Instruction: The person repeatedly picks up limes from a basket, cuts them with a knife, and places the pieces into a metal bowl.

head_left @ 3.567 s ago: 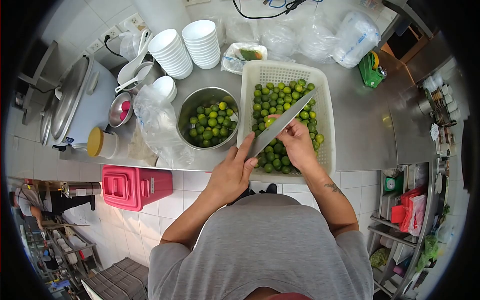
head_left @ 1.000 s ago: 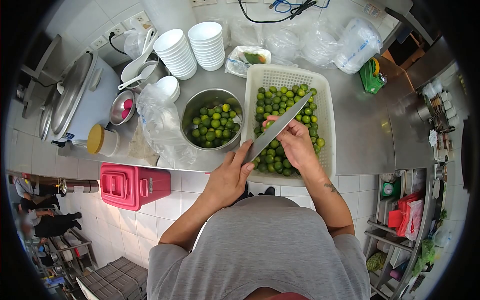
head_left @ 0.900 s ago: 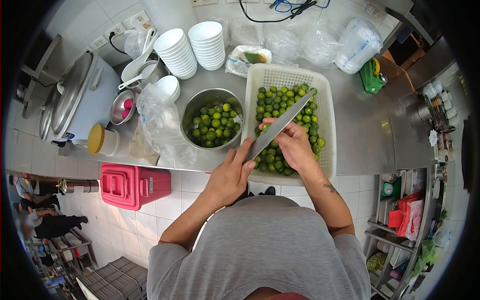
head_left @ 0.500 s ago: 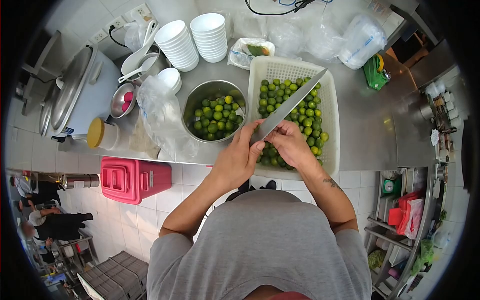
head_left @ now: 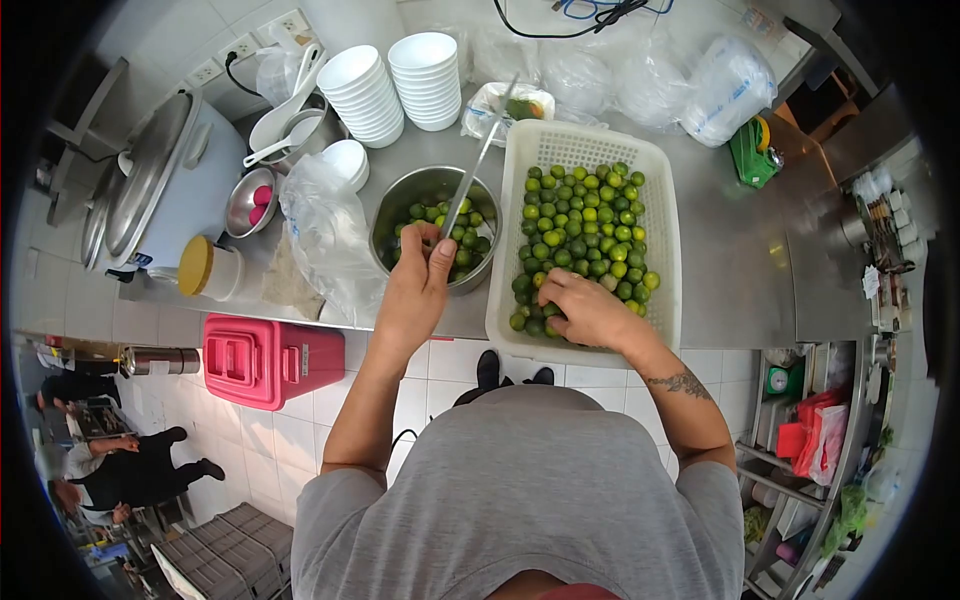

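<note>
My left hand [head_left: 416, 290] is closed around the handle of a large kitchen knife [head_left: 474, 165], over the near side of a round steel pot [head_left: 384, 210]. The blade points up and away, its edge turned so that it looks narrow. Green limes [head_left: 428, 212], some yellowish, lie in the pot, partly hidden by hand and knife. My right hand [head_left: 590, 308] is down among the limes [head_left: 585, 215] in a white perforated plastic basket [head_left: 662, 200]. Its fingers curl, with a lime [head_left: 551, 311] between thumb and forefinger; the other fingertips are partly hidden.
Stacked white bowls [head_left: 362, 95], a plastic bag [head_left: 325, 235] and a yellow-lidded tub [head_left: 208, 267] stand on the left of the steel counter [head_left: 740, 250]. Clear bags [head_left: 730, 90] line the back. A pink bin [head_left: 270, 360] sits on the floor. Another person [head_left: 140, 470] is at far left.
My hands have separated. The left has moved left with the knife, the blade swinging more upright over the pot. The right has gone from beside the blade into the limes in the basket.
</note>
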`<control>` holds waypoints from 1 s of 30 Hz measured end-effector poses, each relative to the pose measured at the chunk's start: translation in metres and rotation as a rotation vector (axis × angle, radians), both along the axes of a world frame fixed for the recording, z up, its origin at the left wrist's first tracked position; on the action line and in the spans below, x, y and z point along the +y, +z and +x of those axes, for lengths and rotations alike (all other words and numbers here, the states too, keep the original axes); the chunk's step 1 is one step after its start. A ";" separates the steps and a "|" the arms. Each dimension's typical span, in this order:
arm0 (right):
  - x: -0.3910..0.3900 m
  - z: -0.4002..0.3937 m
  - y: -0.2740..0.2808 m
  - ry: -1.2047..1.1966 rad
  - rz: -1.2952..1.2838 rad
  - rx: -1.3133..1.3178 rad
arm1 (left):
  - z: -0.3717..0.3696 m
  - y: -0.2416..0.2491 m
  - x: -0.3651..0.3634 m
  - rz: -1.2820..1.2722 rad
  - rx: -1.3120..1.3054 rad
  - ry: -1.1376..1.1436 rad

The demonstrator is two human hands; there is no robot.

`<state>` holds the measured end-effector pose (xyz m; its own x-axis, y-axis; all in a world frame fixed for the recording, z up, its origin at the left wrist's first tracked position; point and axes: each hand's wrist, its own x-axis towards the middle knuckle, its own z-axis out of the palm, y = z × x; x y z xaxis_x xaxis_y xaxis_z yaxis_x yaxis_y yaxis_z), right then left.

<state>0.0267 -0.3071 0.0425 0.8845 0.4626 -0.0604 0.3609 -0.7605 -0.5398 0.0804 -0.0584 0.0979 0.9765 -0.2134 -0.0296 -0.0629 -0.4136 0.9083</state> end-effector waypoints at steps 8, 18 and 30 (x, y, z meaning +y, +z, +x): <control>0.004 0.014 0.027 -0.474 1.401 0.625 | -0.023 0.000 -0.007 -0.042 0.043 -0.198; 0.010 0.014 0.006 -0.576 1.741 0.406 | -0.049 0.000 -0.026 0.119 -0.013 -0.419; 0.037 0.012 0.001 -0.556 1.692 0.430 | -0.043 -0.004 -0.040 0.184 -0.173 -0.359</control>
<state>0.0384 -0.2701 0.0436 0.9900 -0.0463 -0.1330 -0.0686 0.6661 -0.7427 0.0374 -0.0985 0.0940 0.8351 -0.5469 0.0587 -0.3769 -0.4912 0.7853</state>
